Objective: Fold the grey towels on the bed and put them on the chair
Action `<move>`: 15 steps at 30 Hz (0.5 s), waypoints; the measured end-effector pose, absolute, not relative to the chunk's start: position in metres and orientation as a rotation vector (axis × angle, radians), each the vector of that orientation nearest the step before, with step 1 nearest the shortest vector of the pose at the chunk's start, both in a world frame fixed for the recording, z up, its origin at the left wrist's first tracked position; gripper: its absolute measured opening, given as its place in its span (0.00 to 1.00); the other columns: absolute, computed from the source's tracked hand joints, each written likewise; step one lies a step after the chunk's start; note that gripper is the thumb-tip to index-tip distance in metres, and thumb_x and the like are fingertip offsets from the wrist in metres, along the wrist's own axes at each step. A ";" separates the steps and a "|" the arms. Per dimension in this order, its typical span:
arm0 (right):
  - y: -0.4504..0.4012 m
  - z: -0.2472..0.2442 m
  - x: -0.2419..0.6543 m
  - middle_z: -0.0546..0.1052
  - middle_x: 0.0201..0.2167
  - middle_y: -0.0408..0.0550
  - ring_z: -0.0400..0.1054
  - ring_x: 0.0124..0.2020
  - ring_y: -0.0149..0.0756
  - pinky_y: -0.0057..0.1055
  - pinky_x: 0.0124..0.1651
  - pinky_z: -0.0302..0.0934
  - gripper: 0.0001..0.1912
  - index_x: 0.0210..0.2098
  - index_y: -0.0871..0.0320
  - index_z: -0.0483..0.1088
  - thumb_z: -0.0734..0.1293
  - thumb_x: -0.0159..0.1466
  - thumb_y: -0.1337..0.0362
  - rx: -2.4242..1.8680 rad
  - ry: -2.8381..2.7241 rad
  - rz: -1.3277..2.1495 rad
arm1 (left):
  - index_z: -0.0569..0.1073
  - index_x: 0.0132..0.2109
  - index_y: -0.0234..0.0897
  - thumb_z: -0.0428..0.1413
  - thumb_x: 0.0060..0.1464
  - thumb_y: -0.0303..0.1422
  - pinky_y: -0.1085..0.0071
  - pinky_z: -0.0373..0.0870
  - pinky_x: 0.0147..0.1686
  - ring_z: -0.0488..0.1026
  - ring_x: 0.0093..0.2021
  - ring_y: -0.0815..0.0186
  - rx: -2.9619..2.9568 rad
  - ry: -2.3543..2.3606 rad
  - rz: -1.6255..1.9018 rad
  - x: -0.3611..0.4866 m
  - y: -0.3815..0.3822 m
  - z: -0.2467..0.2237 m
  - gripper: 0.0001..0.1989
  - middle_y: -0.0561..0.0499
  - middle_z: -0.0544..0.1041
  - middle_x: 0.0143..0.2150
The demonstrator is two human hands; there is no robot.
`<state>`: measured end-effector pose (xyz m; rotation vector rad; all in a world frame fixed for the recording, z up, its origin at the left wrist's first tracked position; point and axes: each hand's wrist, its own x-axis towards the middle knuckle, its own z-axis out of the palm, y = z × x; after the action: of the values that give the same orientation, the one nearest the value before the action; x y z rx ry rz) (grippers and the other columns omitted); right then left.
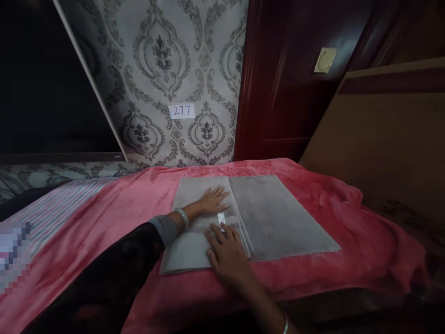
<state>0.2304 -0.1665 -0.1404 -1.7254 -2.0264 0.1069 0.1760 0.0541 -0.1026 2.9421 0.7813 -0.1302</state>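
Observation:
A flat grey folding piece lies opened out like a large book on a pink blanket. Its left half is paler, with several folded layers stacked along the middle crease. My left hand rests flat on the upper part of that left half, fingers spread. Lower down, my right hand is on the same half near its inner edge, fingers apart and slightly bent. A small white strip shows between the two hands, close to the right fingertips. Neither hand grips anything.
The pink blanket covers the surface, with a striped cloth at left. A dark screen stands back left. A cardboard panel leans at right. Patterned wallpaper bears a paper marked 277, beside a dark red door.

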 end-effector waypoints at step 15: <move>-0.166 -0.144 0.233 0.55 0.71 0.38 0.45 0.72 0.51 0.58 0.71 0.43 0.27 0.69 0.41 0.57 0.59 0.71 0.54 -1.686 -1.998 0.218 | 0.50 0.73 0.32 0.39 0.67 0.50 0.53 0.37 0.71 0.44 0.75 0.56 2.919 0.827 0.032 0.244 0.128 -0.113 0.36 0.36 0.48 0.75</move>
<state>0.2332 -0.1657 -0.1436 -1.6855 -1.9977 0.2185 0.2439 0.1280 -0.1129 2.9187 0.8267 0.0325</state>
